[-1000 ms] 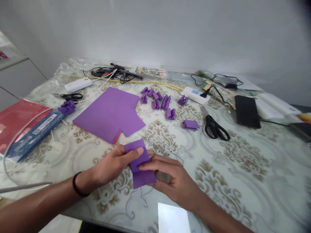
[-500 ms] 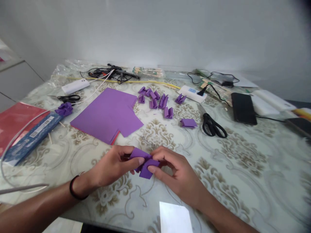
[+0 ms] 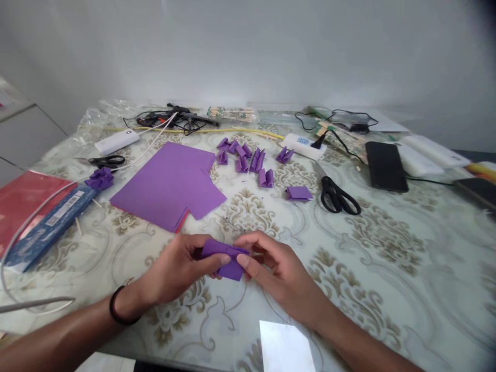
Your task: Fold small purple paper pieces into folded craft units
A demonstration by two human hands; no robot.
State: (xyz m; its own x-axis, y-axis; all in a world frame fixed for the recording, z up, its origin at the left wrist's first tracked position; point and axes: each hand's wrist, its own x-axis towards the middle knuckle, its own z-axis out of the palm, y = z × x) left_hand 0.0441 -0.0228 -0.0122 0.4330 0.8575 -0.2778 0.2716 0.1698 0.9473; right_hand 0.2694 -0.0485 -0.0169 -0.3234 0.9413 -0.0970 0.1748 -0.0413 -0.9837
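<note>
Left hand (image 3: 169, 269) and right hand (image 3: 287, 279) both pinch the small folded purple paper (image 3: 232, 270) — its panels closer together than before.

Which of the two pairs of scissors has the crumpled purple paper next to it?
The left pair of scissors: the crumpled purple paper lies by its black handles. The right pair has a flat folded purple paper beside it instead.

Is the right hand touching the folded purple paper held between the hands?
Touching. The head view shows the right hand with its thumb laid over the right end of the folded purple paper.
</note>
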